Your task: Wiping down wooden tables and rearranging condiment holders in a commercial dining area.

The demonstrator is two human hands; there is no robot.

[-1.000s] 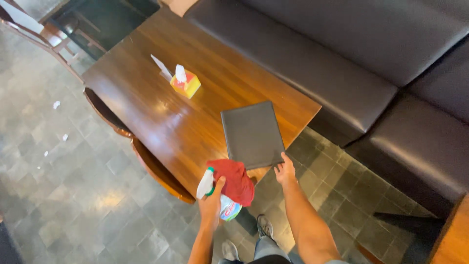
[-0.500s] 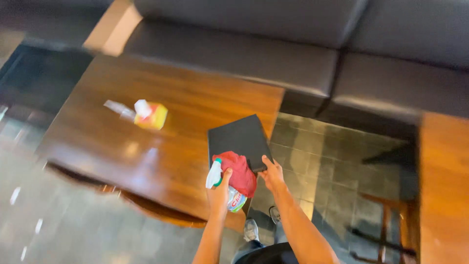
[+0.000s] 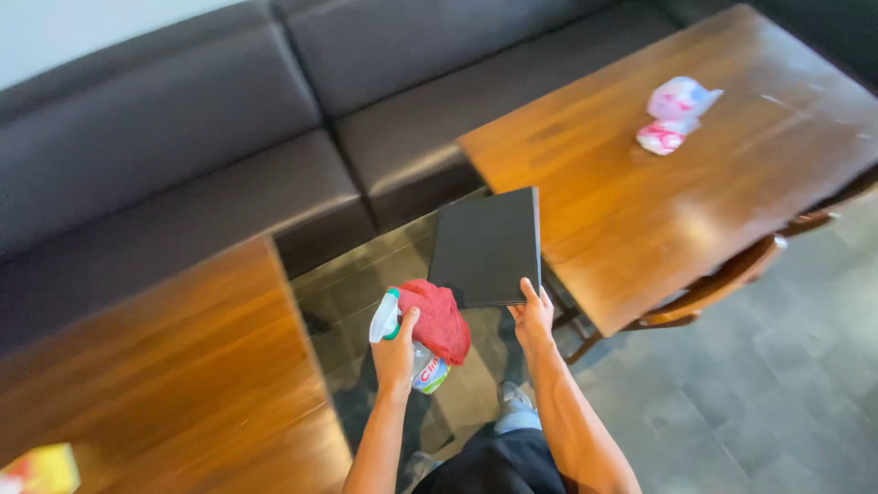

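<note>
Swung right since the earlier frame: view now faces a second wooden tabletop [image 3: 631,210] on the right, while the first tabletop [image 3: 155,366] has slid to lower left; yellow tissue box [image 3: 41,468] that sat mid-table before is now just a blurred corner at bottom left; black folder [image 3: 487,245] is off the first tabletop, lifted and carried in the gap between the two, far edge reaching the second tabletop's near corner, whether it touches there cannot tell; right hand [image 3: 533,316] has stayed on the folder's near edge, grip closed on it, thumb on top; left hand [image 3: 395,352] unchanged, grip clenched around spray bottle [image 3: 413,359] with red cloth [image 3: 439,318] bunched over it.

Materials: folder flat, rectangular, matte black, leather-like cover, square corners; cloth soft, crumpled, red; bottle clear plastic, white and green trigger head, coloured label; both tabletops glossy brown wood with long grain and glare streaks; pink and white crumpled wrappers [image 3: 677,110] lie on the second tabletop, well apart from the folder; dark padded bench seat [image 3: 229,119] runs behind, smooth upholstery with seams; wooden chair [image 3: 722,279] with curved back tucked at the second tabletop's near side; floor [image 3: 768,384] grey stone tile, uneven tone.
</note>
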